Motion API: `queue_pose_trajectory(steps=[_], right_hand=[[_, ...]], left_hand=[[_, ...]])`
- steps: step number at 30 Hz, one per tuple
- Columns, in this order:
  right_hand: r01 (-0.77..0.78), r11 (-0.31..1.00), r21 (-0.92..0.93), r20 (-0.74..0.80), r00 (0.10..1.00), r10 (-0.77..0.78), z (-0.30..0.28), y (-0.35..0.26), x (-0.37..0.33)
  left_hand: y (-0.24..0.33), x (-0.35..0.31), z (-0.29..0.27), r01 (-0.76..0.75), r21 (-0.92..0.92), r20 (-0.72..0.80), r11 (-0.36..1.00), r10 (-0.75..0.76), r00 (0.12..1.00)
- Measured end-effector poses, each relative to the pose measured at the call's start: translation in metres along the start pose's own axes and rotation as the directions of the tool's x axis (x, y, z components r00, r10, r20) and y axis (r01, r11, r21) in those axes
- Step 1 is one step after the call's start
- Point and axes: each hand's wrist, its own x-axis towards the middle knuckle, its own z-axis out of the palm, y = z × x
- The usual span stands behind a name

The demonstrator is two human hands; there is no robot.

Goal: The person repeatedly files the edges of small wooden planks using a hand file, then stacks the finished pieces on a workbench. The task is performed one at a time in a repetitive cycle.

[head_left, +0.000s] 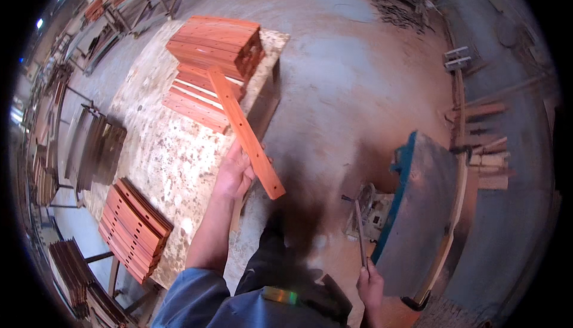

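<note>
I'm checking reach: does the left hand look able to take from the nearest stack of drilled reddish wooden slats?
Probably not: the left hand holds a long reddish wooden slat, though that stack looks unobstructed.

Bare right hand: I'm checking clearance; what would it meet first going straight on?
Likely the pale, boxy object beside the teal-edged grey surface, though it may sit lower than the right hand.

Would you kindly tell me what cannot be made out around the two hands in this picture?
All in the head view:
- Left hand: the slat hides part of its fingers.
- Rod: the right hand covers its near end; the far tip is too small to identify.
- Right forearm: cut off by the lower edge.
- Lower pile: partly covered by the slat.
</note>
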Motion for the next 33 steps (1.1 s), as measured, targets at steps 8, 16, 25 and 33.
queue_pose_trajectory(steps=[8, 16, 25, 33], right_hand=[[-0.058, 0.978, 0.201, -0.116, 0.990, 0.083, -0.053, 0.145, -0.101], [-0.136, 0.930, 0.341, -0.479, 0.826, 0.297, -0.087, 0.309, -0.218], [-0.245, 0.714, 0.656, -0.353, 0.736, 0.577, -0.081, 0.324, -0.308], [-0.260, 0.820, 0.509, -0.283, 0.850, 0.445, -0.098, 0.329, -0.302]], left_hand=[[-0.154, -0.121, 0.122, 0.300, 0.160, 0.077, 0.940, -0.315, 0.946], [-0.386, -0.243, 0.198, 0.321, 0.799, 0.137, 0.508, -0.673, 0.727], [-0.528, -0.274, 0.287, -0.142, 0.982, 0.186, 0.124, -0.751, 0.634], [-0.559, -0.237, 0.320, -0.394, 0.903, 0.172, -0.172, -0.696, 0.698]])
